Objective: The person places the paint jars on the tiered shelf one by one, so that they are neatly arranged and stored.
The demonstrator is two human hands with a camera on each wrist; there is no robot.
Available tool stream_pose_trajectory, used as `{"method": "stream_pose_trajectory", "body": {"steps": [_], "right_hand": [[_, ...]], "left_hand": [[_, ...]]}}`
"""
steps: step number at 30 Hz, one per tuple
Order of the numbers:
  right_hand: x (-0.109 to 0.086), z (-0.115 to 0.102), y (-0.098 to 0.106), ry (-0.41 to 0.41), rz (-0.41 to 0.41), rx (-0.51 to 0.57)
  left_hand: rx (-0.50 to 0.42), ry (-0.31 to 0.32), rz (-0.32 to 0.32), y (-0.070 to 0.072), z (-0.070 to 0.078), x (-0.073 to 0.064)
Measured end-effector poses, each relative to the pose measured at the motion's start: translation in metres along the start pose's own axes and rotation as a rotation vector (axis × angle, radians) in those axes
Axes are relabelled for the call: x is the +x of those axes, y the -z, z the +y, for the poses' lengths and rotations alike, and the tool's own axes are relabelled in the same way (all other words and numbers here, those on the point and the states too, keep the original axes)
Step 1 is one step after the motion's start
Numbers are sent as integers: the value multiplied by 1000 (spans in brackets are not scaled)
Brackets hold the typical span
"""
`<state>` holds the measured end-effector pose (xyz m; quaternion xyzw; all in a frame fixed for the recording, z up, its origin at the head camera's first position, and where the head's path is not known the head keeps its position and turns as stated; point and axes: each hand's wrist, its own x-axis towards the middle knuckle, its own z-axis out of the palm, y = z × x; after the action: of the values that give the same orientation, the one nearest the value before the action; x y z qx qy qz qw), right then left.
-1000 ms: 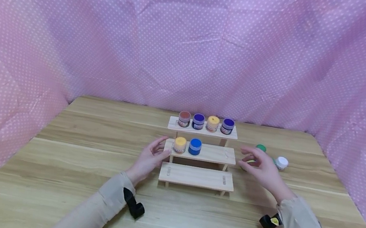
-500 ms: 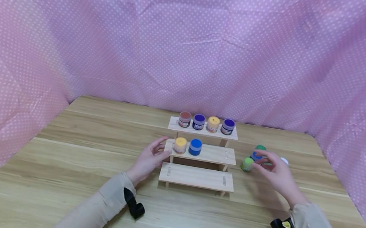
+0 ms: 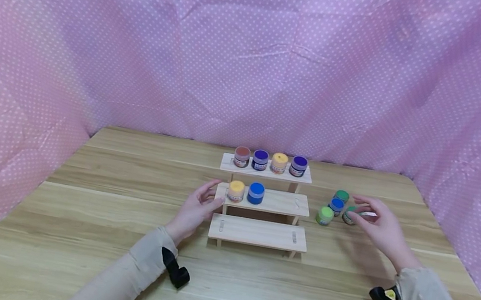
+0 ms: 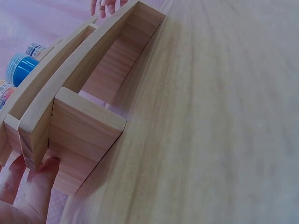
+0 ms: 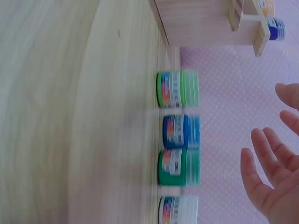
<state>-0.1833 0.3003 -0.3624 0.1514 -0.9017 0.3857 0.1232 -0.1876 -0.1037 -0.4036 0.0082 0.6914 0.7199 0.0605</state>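
My left hand point(image 3: 195, 211) grips the left end of a three-tier wooden rack point(image 3: 259, 233), thumb and fingers on either side of the shelf end. Through the right wrist view, my right hand point(image 5: 278, 186) shows loosely spread fingers, nothing between them. It hovers over a group of small paint jars on the table at the right. A light green jar point(image 3: 325, 215), a blue jar point(image 3: 336, 206) and a green jar point(image 3: 341, 196) stand close together. Another green jar point(image 3: 349, 215) is near the right fingertips. A white-lidded jar point(image 5: 180, 210) is mostly covered by that hand in the head view.
The rack's top tier carries a brown jar point(image 3: 242, 156), two purple jars and an orange-yellow jar point(image 3: 279, 163). On the middle tier's left half are a yellow jar point(image 3: 235, 191) and a blue jar point(image 3: 255, 193). A pink dotted cloth point(image 3: 254, 67) hangs behind the table.
My right hand has moved away from the rack to the right, over the jars, uncovering the light green and blue ones. The left hand stays at the rack's end.
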Motion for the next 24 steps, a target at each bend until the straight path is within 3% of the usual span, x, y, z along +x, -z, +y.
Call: {"method": "stream_pose_trajectory", "body": {"steps": [6, 10, 24], "right_hand": [[0, 9, 8, -14, 87, -7], [1, 18, 14, -32, 108, -71], [4, 41, 27, -108, -89, -121]], "left_hand": [[1, 4, -3, 0, 1, -1], [-3, 5, -9, 1, 1, -1], [5, -2, -8, 1, 1, 0]]}}
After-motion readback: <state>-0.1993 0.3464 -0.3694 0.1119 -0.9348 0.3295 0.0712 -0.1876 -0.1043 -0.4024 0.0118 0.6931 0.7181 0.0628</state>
